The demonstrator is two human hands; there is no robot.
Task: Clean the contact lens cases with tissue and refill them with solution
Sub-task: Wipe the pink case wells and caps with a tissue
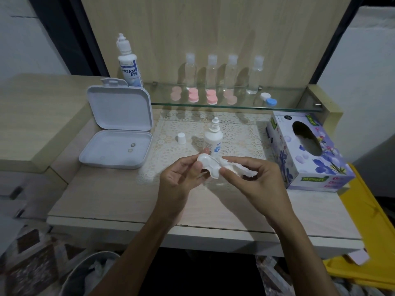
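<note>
Head view: wiping stage, a white lens case point(208, 165) being cleaned with tissue point(237, 170) above the middle of the counter point(102, 201).

The left hand point(181, 180) pinches the case's left well, fingers clamped on it; the right hand point(254, 180) pinches the tissue against its right end. The uncapped solution bottle point(213, 139) stands just behind, its cap point(181, 138) beside it. Next, likely: finish both wells, drop the tissue, then take up the bottle.
</note>
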